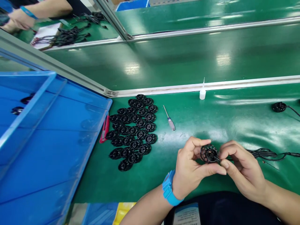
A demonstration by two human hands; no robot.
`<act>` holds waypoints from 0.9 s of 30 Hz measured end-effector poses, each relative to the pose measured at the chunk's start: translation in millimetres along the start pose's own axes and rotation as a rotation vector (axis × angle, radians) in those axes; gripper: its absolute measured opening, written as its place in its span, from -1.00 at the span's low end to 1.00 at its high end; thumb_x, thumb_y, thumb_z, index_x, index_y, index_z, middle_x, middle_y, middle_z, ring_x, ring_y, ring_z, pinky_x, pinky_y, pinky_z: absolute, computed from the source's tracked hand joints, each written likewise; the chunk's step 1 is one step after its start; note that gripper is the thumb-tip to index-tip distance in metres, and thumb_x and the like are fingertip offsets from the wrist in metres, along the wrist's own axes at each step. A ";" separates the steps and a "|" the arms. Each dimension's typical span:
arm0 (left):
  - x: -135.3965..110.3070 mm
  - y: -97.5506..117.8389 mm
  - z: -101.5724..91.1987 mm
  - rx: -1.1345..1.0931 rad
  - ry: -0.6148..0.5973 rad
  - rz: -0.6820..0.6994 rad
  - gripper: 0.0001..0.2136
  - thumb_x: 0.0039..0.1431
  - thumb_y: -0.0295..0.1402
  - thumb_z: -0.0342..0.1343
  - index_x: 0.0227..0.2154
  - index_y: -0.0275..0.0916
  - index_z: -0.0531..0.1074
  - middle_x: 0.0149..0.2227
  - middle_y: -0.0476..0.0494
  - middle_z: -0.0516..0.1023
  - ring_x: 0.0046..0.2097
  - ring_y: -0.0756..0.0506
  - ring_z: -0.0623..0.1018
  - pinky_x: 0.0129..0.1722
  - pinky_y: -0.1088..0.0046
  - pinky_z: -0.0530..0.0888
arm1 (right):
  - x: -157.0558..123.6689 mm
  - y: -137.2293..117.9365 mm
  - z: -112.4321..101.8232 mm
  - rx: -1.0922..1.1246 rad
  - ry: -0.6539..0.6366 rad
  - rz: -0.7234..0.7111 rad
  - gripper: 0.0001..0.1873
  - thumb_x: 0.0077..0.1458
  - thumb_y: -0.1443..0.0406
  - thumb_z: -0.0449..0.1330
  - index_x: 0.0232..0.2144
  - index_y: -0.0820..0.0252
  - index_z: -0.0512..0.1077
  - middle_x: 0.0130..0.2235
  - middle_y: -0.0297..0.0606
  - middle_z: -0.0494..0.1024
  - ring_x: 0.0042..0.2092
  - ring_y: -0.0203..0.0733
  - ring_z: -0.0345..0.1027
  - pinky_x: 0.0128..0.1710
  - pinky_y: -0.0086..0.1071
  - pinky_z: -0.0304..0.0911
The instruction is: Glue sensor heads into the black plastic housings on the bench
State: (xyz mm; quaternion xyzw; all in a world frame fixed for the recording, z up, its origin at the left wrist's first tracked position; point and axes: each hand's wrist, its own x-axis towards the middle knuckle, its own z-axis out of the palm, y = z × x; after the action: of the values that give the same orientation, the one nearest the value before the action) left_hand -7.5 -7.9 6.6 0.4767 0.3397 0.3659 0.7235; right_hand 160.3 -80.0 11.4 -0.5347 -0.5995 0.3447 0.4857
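My left hand (193, 159) is closed around a round black plastic housing (209, 153) with a ribbed rim and a hub in its middle. At the housing's right edge, my right hand (243, 170) pinches the end of a black cable (262, 153), which trails off behind it to the right in a loose coil. Thumb and fingers partly hide where cable and housing meet. Left of my hands, several similar black round parts (133, 131) lie in close rows on the green mat. A screwdriver (169, 119) with a clear handle rests beside them.
A large blue bin (47, 150) stands at the left, with a red tool (105, 129) by its edge. A white dropper bottle (202, 93) stands near the back rail. Another black part (278, 107) with a wire lies far right. A co-worker's hand (22, 20) works beyond the frame.
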 end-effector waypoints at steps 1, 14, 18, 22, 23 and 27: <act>0.3 -0.2 0.3 -0.027 -0.006 -0.017 -0.41 -0.29 -0.38 0.60 -0.15 -0.16 0.47 -0.43 0.11 0.60 -0.41 0.08 0.56 -0.39 0.68 0.49 | -0.3 0.0 0.4 0.005 0.001 0.004 -0.93 0.33 0.38 0.14 -0.17 0.10 0.37 -0.26 -0.31 0.41 -0.23 -0.32 0.34 -0.26 -0.44 0.29; 4.5 -0.3 3.8 -0.220 -0.052 -0.101 -0.42 -0.28 -0.39 0.60 -0.24 -0.18 0.34 -0.51 0.20 0.54 -0.54 0.17 0.44 -0.51 0.75 0.37 | 0.5 -0.1 2.2 0.039 0.035 -0.014 -0.96 0.33 0.35 0.15 -0.18 0.11 0.38 -0.30 -0.33 0.40 -0.26 -0.34 0.32 -0.31 -0.47 0.29; 2.9 1.8 6.5 -0.176 -0.046 -0.039 -0.43 -0.22 -0.53 0.57 -0.20 -0.15 0.36 -0.42 0.20 0.62 -0.44 0.17 0.55 -0.40 0.79 0.44 | 3.2 -1.2 1.1 -0.003 0.069 -0.020 -0.97 0.31 0.33 0.17 -0.19 0.10 0.39 -0.31 -0.33 0.40 -0.29 -0.34 0.32 -0.38 -0.48 0.30; -1.0 4.1 7.0 -0.135 -0.114 0.023 -0.46 -0.05 -0.57 0.48 -0.10 -0.09 0.33 -0.18 0.07 0.72 -0.18 0.08 0.69 -0.14 0.65 0.57 | 4.6 -2.6 -0.5 -0.107 0.112 -0.070 -0.93 0.25 0.34 0.23 -0.19 0.12 0.42 -0.30 -0.33 0.43 -0.33 -0.37 0.33 -0.41 -0.50 0.31; -1.8 4.9 6.7 -0.127 -0.128 0.036 -0.46 -0.03 -0.58 0.47 -0.09 -0.09 0.32 -0.15 0.05 0.72 -0.14 0.06 0.69 -0.09 0.62 0.58 | 4.5 -3.1 -0.9 -0.133 0.118 -0.091 -0.91 0.24 0.34 0.24 -0.18 0.13 0.43 -0.29 -0.32 0.44 -0.33 -0.37 0.33 -0.41 -0.51 0.33; -2.3 9.3 5.8 -0.123 -0.170 0.074 -0.46 -0.03 -0.62 0.45 -0.09 -0.07 0.33 -0.11 0.09 0.72 -0.11 0.06 0.70 -0.07 0.62 0.60 | 3.7 -6.8 -2.7 -0.219 0.143 -0.186 -0.86 0.20 0.38 0.26 -0.16 0.18 0.45 -0.27 -0.27 0.49 -0.29 -0.34 0.41 -0.35 -0.48 0.41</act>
State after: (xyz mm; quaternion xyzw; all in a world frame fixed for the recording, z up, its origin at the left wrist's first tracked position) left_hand -5.8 -9.9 17.5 0.4729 0.2360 0.3708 0.7636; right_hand 160.9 -78.0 19.3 -0.5497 -0.6444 0.1921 0.4957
